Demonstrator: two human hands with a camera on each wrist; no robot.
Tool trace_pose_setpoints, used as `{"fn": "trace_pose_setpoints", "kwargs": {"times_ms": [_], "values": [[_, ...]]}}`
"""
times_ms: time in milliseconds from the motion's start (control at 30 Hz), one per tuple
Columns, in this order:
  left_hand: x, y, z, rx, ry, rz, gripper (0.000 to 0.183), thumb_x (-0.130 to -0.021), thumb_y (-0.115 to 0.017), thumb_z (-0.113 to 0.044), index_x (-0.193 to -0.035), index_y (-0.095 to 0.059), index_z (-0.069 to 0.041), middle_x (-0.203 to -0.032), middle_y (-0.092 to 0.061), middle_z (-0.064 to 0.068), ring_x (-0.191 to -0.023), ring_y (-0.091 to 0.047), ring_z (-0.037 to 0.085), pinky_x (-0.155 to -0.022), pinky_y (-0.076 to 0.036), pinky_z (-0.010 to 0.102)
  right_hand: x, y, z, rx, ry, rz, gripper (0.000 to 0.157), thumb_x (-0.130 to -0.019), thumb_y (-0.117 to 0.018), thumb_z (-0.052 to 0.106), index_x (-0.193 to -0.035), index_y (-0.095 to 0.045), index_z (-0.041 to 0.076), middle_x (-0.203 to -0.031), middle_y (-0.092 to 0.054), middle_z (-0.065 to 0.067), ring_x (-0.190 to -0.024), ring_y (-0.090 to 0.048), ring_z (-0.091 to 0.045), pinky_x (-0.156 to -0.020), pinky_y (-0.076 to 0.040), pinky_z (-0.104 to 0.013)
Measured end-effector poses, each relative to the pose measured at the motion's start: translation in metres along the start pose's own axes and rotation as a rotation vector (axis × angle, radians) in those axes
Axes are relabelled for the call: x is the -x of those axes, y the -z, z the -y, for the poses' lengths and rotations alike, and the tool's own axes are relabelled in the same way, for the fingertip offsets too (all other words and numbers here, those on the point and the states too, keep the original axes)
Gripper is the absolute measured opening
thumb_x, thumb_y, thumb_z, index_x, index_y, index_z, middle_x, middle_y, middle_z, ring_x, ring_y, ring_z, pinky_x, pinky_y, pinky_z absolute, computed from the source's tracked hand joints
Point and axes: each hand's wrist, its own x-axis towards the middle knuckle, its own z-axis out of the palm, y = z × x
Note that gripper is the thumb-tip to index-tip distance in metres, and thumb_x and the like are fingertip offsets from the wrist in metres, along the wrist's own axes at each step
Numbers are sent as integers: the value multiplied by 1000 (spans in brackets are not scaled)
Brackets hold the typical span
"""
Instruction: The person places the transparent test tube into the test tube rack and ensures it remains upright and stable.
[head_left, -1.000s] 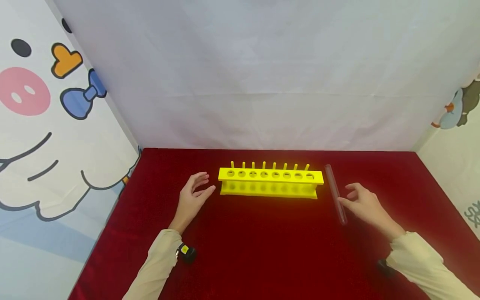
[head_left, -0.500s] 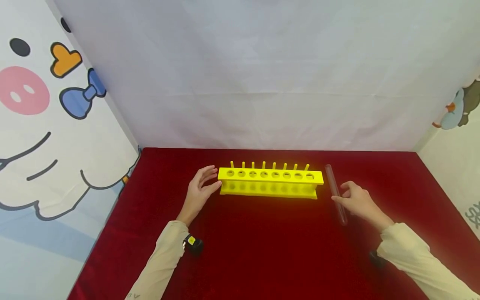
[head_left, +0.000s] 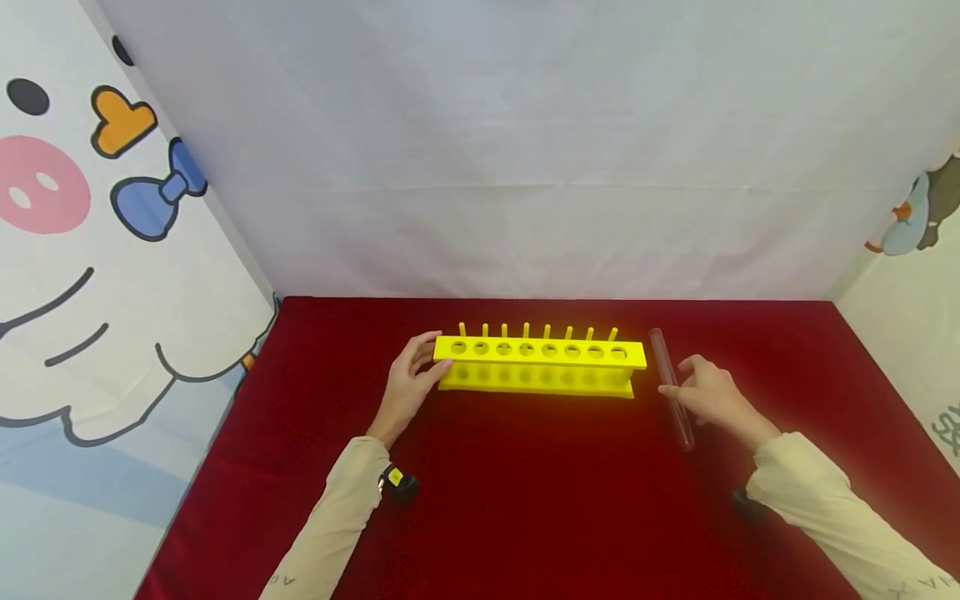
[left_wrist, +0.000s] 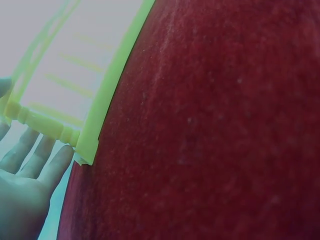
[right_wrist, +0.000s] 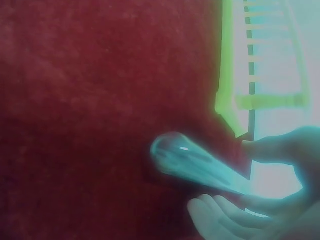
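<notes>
Head view: Yellow test-tube rack stands upright, its eight holes in a row and eight pegs along its back; no tube seen in it. Clear test tube lies on the cloth just right of the rack, apart from it. Change over the last half second: left hand has closed in on the rack's left end, thumb now overlapping its front edge; right hand has shifted toward the rack, thumb now crossing the tube. Neither object appears displaced. Reading: both hands have arrived at their objects; nothing is lifted.

Surface and room: red velvety cloth lies under and around the rack; pale fabric backdrop hangs beyond it. Cartoon-printed panel stands far left of the rack, a second printed panel far right.

Left wrist view: fingers extend loosely to the rack's end post, unclenched. They appear to touch it; pressure cannot be told.

Right wrist view: tube's rounded end points away from the hand, beside the rack's end. Thumb and fingers are spread around the tube, with a visible gap on the thumb side; no grasp yet.
</notes>
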Motion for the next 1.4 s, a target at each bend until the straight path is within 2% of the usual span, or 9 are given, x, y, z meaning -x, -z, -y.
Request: {"fn": "trace_pose_setpoints", "kwargs": {"times_ms": [100,267,333,500,700,800,900,1033,1400], "values": [[0,-1,0,4,1,-12,49,-91,-65,-13,-135,-46,-5,-124,-53,19,-116,-51,30,-88,-45,22,-4,1,1,2,-13,19,62,-87,-67,25,-125,-36,-13,-96,-58,-27,-73,-60,-26,-58,-55,-37],[0,-2,0,-6,0,-27,47,-91,-65,-13,-134,-47,-4,-120,-55,20,-111,-53,31,-92,-44,37,-10,0,2,10,1,26,56,-86,-67,23,-119,-40,-14,-90,-59,-24,-68,-60,-24,-54,-55,-37],[0,-2,-1,-18,6,-31,46,-91,-64,-14,-133,-48,-5,-119,-56,20,-110,-54,31,-92,-43,39,-12,-1,2,18,11,22,52,-86,-68,22,-115,-42,-13,-86,-59,-22,-63,-60,-23,-52,-54,-36],[1,-2,-3,-50,23,-34,45,-91,-64,-15,-133,-48,-8,-117,-58,18,-108,-55,30,-88,-45,31,-18,-4,4,37,20,8,45,-86,-67,19,-108,-44,-14,-81,-58,-21,-57,-60,-21,-48,-53,-35],[1,-2,-3,-50,13,-33,45,-91,-64,-14,-132,-49,-6,-116,-58,20,-107,-55,31,-90,-44,35,-22,-5,7,54,-1,-23,38,-86,-67,16,-103,-48,-13,-79,-58,-21,-56,-61,-20,-47,-52,-34],[1,-2,-2,-59,20,-32,45,-91,-64,-16,-133,-48,-7,-117,-58,18,-107,-56,29,-87,-45,31,-23,-5,6,53,-8,-26,35,-86,-66,13,-102,-50,-14,-79,-59,-22,-56,-61,-21,-47,-53,-34],[-3,0,10,-49,25,-29,46,-91,-65,-18,-133,-49,-10,-117,-59,16,-107,-56,28,-83,-46,27,-24,-4,4,40,-9,-21,33,-85,-66,10,-101,-53,-16,-78,-60,-22,-56,-62,-20,-47,-53,-34],[-9,2,28,-39,24,-32,48,-90,-66,-24,-133,-49,-13,-117,-59,13,-107,-56,26,-82,-46,28,-25,-3,0,12,-17,-12,34,-84,-67,9,-102,-55,-17,-77,-61,-21,-53,-61,-20,-47,-53,-35],[-9,1,35,-55,9,-46,53,-89,-66,-34,-135,-48,-13,-114,-61,7,-104,-57,21,-80,-48,29,-19,7,5,-30,-32,-7,38,-84,-68,10,-105,-53,-17,-72,-62,-17,-52,-59,-19,-48,-53,-36]]}}
